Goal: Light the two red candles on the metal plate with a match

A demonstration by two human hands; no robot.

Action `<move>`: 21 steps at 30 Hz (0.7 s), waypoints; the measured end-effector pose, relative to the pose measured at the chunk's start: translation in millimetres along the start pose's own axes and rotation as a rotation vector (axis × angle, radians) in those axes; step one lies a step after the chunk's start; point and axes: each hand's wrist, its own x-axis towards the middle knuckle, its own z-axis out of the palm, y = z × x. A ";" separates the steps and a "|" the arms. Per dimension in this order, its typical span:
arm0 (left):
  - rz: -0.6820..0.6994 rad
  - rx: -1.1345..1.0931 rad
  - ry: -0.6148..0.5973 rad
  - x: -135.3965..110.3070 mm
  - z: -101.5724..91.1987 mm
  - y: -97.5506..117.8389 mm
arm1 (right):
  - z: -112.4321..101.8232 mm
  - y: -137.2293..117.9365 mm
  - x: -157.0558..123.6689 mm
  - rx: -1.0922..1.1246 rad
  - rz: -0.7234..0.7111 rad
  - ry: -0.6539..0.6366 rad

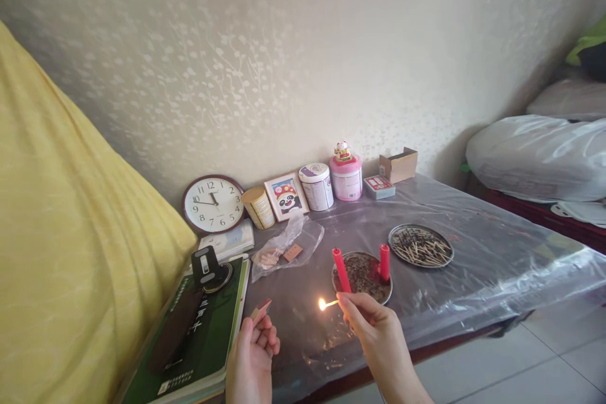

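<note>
My right hand [374, 331] pinches a burning match [328, 303] and also grips a red candle [341, 270] that leans up and to the left; the flame sits at the match's left tip. My left hand [252, 353] is closed on a small matchbox [261, 310]. Just behind the right hand is a round metal plate [367, 287] with dark residue, and a second short red candle [384, 262] stands upright on it.
A second metal plate [421, 245] holds several matchsticks. A clear plastic bag [286, 245], a green book [199, 334] with a phone stand, a wall clock [213, 204], tins, a framed picture and boxes line the wall. The table is covered in plastic sheet [497, 265].
</note>
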 end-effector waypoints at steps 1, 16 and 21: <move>-0.003 -0.001 0.002 0.2 -0.2 -0.1 | 0.2 1.1 0.5 0.000 -0.014 0.005; 0.022 0.014 0.015 -3.4 5.8 2.8 | 0.3 11.4 2.0 -0.089 -0.178 0.025; 0.025 0.021 0.022 -4.4 6.9 3.2 | 1.0 10.7 2.7 -0.075 -0.186 0.034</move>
